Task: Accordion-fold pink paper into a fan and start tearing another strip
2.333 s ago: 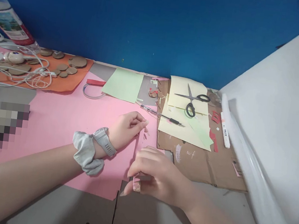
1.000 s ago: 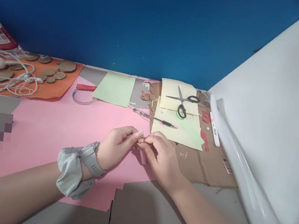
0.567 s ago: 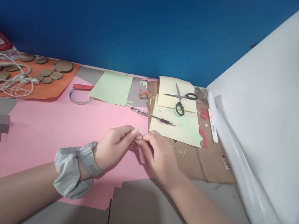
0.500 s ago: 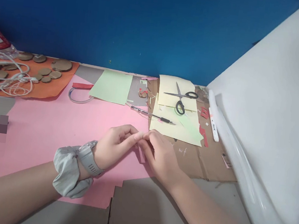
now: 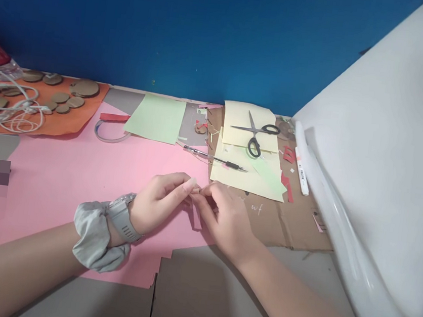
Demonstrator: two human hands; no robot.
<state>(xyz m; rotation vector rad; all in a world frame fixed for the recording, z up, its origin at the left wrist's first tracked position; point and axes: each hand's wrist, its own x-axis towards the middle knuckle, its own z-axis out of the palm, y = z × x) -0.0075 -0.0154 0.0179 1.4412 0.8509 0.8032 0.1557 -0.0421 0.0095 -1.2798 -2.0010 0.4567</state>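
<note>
Over the right part of a large pink paper sheet point(image 5: 60, 172), my two hands meet fingertip to fingertip. My left hand point(image 5: 163, 199), with a grey watch point(image 5: 126, 220) and a grey scrunchie point(image 5: 97, 239) at the wrist, pinches a narrow pink paper strip point(image 5: 197, 218). My right hand point(image 5: 223, 218) pinches the same strip close to its upper end. The strip hangs down between the hands, its top mostly hidden by fingers. Behind them lie a pen point(image 5: 217, 159) and open black-handled scissors point(image 5: 254, 133) on pale yellow paper point(image 5: 228, 175).
A light green sheet point(image 5: 157, 119) and a tape roll point(image 5: 110, 137) lie further back. Cardboard pieces point(image 5: 84, 88) and white earphones point(image 5: 30, 107) rest on orange paper point(image 5: 70, 124) at left. A white marker point(image 5: 302, 174) and a rolled clear plastic sheet point(image 5: 341, 229) border the right wall.
The fingertips have parted slightly, showing a bit of the strip between them. The strip's hanging end has shifted a little left. The whole view has also shifted slightly.
</note>
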